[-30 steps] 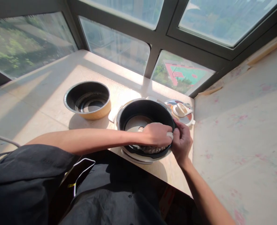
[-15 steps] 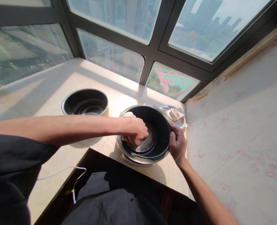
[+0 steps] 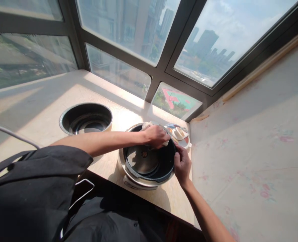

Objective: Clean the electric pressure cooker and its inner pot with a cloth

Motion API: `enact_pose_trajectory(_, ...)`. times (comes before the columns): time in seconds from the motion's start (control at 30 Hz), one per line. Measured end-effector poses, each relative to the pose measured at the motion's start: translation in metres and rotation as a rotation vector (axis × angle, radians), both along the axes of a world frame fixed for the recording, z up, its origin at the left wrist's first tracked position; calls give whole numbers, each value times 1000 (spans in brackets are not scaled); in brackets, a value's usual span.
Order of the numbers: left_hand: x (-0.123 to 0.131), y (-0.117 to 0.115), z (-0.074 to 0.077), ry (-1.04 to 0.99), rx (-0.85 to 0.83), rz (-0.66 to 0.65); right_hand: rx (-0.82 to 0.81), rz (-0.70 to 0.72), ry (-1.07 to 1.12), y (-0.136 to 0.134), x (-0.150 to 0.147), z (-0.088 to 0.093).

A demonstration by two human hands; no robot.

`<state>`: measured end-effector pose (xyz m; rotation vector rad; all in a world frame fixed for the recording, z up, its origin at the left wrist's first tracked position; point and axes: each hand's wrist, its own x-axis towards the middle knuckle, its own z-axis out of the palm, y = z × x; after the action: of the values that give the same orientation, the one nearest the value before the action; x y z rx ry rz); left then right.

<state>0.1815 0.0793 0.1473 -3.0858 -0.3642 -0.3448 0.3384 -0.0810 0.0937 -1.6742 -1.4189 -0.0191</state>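
A round electric cooker (image 3: 122, 160) with a dark inner wall stands on the pale sill in front of me. On its floor a metal plate with a small round centre (image 3: 144, 154) shows. My left hand (image 3: 158, 137) reaches inside, closed on a whitish cloth (image 3: 147, 125) that lies against the far right part of the wall. Part of the cloth is hidden under the fingers. Gripping the cooker's right rim is my right hand (image 3: 182, 165), fingertips at the edge and thumb folded in. A black-lined pot (image 3: 88, 109) sits apart, beyond my left forearm.
Behind the cooker, by the papered wall (image 3: 239, 151), lies a lid (image 3: 180, 134) with a pale knob. Windows (image 3: 121, 70) rise behind the sill. A white cord (image 3: 84, 188) hangs near the sill's front edge, and another pale cable (image 3: 12, 135) shows at the left.
My left hand has moved with the cloth from low over the plate to the far right wall, uncovering the plate's centre. My right hand stays on the rim. The view has shifted slightly.
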Motion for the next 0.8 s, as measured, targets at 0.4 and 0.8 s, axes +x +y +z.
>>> enact_pose_trajectory(0.4, 2, 27, 43, -135, -106, 224, 54, -23, 18, 1, -2, -2)
enact_pose_trajectory(0.8, 52, 55, 44, -162, -98, 305, 42, -26, 30, 2, -3, -3)
